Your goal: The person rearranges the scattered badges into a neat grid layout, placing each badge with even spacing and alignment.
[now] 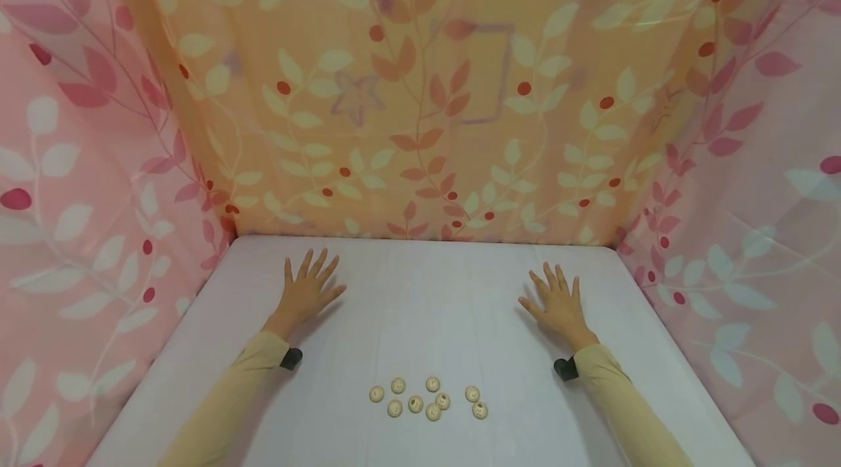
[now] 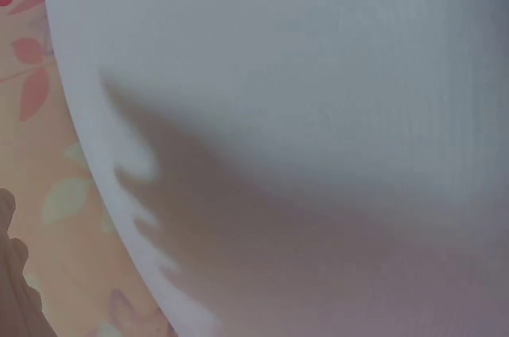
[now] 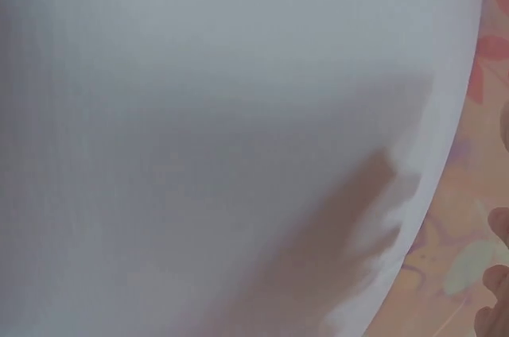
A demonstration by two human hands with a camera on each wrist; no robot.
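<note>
My left hand (image 1: 305, 297) is held over the left part of the white table (image 1: 420, 306), fingers spread and straight, holding nothing. On the other side my right hand (image 1: 558, 308) is spread the same way, also with nothing in it. Several small round beige discs (image 1: 394, 408), button-like with dark marks on top, lie in a loose group near the front middle. Two of them, a right-centre disc (image 1: 443, 401) and its neighbour (image 1: 433, 411), touch or overlap. Both hands are well apart from the discs. Fingertips (image 2: 17, 273) show at the left wrist view's edge; fingertips (image 3: 497, 281) show at the right one's.
A flowered orange curtain (image 1: 420, 124) hangs along the table's back edge. Pink flowered curtains flank it on the left (image 1: 98, 197) and right (image 1: 736, 219). A small black device sits at the left wrist (image 1: 292, 358) and another at the right wrist (image 1: 565, 368).
</note>
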